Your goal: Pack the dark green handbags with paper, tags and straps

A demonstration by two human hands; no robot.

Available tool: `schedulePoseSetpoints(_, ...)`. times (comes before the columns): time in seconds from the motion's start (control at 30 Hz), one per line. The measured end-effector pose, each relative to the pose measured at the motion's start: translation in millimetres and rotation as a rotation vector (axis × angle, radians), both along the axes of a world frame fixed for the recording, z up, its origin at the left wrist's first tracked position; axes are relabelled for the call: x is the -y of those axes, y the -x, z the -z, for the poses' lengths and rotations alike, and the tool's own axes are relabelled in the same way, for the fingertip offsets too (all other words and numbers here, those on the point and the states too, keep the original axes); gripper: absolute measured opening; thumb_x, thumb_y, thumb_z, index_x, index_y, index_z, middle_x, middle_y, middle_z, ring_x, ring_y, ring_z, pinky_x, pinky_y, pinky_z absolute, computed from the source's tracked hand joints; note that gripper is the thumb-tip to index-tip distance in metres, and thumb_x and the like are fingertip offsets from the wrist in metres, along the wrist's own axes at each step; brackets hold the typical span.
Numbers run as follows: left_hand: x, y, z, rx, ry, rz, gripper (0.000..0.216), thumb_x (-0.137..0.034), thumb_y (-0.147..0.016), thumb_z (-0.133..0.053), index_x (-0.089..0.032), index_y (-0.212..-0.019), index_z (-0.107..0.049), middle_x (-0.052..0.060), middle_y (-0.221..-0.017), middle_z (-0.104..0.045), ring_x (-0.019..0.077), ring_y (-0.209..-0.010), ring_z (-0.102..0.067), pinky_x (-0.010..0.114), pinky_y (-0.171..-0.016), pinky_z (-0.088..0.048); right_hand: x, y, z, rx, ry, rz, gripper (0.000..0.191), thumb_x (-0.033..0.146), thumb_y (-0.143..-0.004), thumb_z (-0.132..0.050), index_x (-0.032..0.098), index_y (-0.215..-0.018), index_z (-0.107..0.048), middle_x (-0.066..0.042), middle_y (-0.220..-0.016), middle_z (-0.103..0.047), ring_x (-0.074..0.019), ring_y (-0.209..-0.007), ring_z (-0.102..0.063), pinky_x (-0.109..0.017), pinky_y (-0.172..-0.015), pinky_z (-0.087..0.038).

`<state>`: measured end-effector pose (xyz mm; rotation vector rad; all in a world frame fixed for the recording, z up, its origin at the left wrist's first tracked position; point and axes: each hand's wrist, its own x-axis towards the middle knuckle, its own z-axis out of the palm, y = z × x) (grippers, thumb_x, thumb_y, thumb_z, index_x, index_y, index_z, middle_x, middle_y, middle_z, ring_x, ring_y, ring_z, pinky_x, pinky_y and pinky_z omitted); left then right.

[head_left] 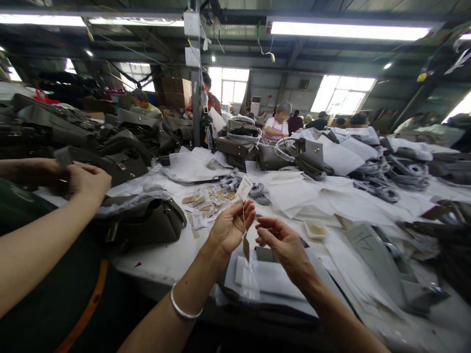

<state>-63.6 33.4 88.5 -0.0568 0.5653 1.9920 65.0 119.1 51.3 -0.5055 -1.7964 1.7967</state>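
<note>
String [244, 218] runs taut between your two hands, and that tension is what you want to keep. Your left hand [231, 226] has its fingers closed in a pinch on the string just under the white tag [244, 188], which stands up above your fingertips. A brown tag [246, 246] and a small clear bag [250, 280] hang below on the same string, over the grey bag [279, 294] lying flat on the table in front of you. Your right hand [280, 241] sits just beside the left, thumb and forefinger curled nearly together at the string; whether they actually grip it I cannot tell.

Work with fingertips only, keep both hands close so the loop stays small, and let the hanging pieces dangle free rather than twist.

Room is tight on the left: a co-worker's hand [87, 179] and forearm reach over an olive handbag [147, 220] near your elbow, so keep that arm tucked in. Ahead, a pile of loose tags [204, 202] lies within easy reach, and a small tray [315, 228] sits just beyond your right hand. The table edge [162, 287] passes under your wrists. The right side, covered in white sheets [331, 196], looks like the freer side for moving.
</note>
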Motion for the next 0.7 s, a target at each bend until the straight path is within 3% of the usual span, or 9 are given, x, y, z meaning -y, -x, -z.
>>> schedulePoseSetpoints(0.1, -3.0, -9.2, 5.4, 0.038, -0.002, -0.094, 0.019, -0.004, -0.094, -0.045, -0.009, -0.084, -0.060, 0.007, -0.076, -0.070, 0.0120, -0.068, -0.071, 0.023, -0.071, -0.060, 8.8, -1.9, 0.1, 0.028, -0.025, 0.016, 0.047, 0.049, -0.067, -0.082, 0.018, -0.098, -0.064, -0.004, -0.091, -0.067, -0.0155, -0.069, -0.063, -0.032, -0.065, -0.055)
schedulePoseSetpoints(0.23, -12.9, -25.3, 15.1, 0.013, -0.010, -0.252, 0.014, -0.005, -0.092, -0.049, -0.013, -0.084, -0.057, 0.006, -0.078, -0.070, 0.0129, -0.071, -0.071, 0.026, -0.077, -0.060, 19.1, 6.5, 5.7, 0.009, 0.098, -0.010, 0.051, 0.045, -0.058, -0.088, 0.018, -0.092, -0.061, -0.003, -0.089, -0.068, -0.0154, -0.070, -0.063, -0.029, -0.064, -0.054)
schedulePoseSetpoints(0.37, -8.3, -27.4, 29.2, -0.152, -0.047, -0.315, 0.008, -0.010, -0.089, -0.056, -0.016, -0.084, -0.055, 0.006, -0.086, -0.071, 0.0144, -0.082, -0.071, 0.030, -0.086, -0.057, 14.5, 5.8, 10.8, 0.053, 0.173, -0.104, 0.040, 0.049, -0.068, -0.082, 0.014, -0.080, -0.065, -0.002, -0.071, -0.067, -0.0151, -0.067, -0.063, -0.031, -0.069, -0.053)
schedulePoseSetpoints(0.43, 2.6, -17.0, 40.6, -0.351, 0.006, -0.223, 0.006, -0.020, -0.088, -0.060, -0.016, -0.087, -0.056, 0.006, -0.089, -0.070, 0.0164, -0.083, -0.071, 0.032, -0.084, -0.056, 8.2, -0.2, 8.2, 0.097, 0.160, -0.124, 0.039, 0.049, -0.069, -0.081, 0.014, -0.077, -0.066, -0.002, -0.066, -0.067, -0.0139, -0.062, -0.062, -0.030, -0.067, -0.053)
schedulePoseSetpoints(0.5, 17.3, -0.8, 53.2, -0.648, 0.171, -0.180, 0.017, -0.033, -0.088, -0.061, -0.016, -0.087, -0.057, 0.005, -0.084, -0.068, 0.0174, -0.077, -0.068, 0.032, -0.077, -0.055, 2.4, -7.4, 1.3, 0.111, 0.134, -0.109, 0.038, 0.049, -0.068, -0.082, 0.015, -0.077, -0.065, -0.001, -0.066, -0.067, -0.0134, -0.061, -0.062, -0.028, -0.064, -0.053)
schedulePoseSetpoints(0.57, 32.2, 14.9, 61.6, -0.958, 0.405, -0.332, 0.022, -0.038, -0.086, -0.063, -0.017, -0.087, -0.057, 0.003, -0.082, -0.065, 0.0175, -0.076, -0.065, 0.031, -0.076, -0.053, -1.0, -13.6, -8.4, 0.122, 0.092, -0.099, 0.039, 0.050, -0.068, -0.081, 0.016, -0.076, -0.064, -0.001, -0.065, -0.066, -0.0130, -0.059, -0.061, -0.026, -0.058, -0.051)
schedulePoseSetpoints(0.63, 43.8, 21.9, 61.1, -1.192, 0.529, -0.478, 0.024, -0.038, -0.085, -0.064, -0.019, -0.096, -0.057, 0.004, -0.094, -0.065, 0.0198, -0.092, -0.064, 0.034, -0.087, -0.050, -1.4, -17.1, -18.4, 0.136, 0.050, -0.106, 0.040, 0.052, -0.070, -0.079, 0.016, -0.077, -0.064, -0.001, -0.065, -0.066, -0.0124, -0.057, -0.059, -0.024, -0.052, -0.049)
schedulePoseSetpoints(0.7, 49.1, 16.4, 51.4, -1.371, 0.476, -0.393, 0.028, -0.037, -0.086, -0.063, -0.021, -0.108, -0.059, 0.006, -0.113, -0.064, 0.0224, -0.111, -0.059, 0.036, -0.100, -0.043, 0.9, -17.6, -26.9, 0.143, 0.028, -0.132, 0.038, 0.052, -0.074, -0.075, 0.016, -0.079, -0.064, -0.001, -0.065, -0.066, -0.0122, -0.055, -0.058, -0.024, -0.051, -0.049)
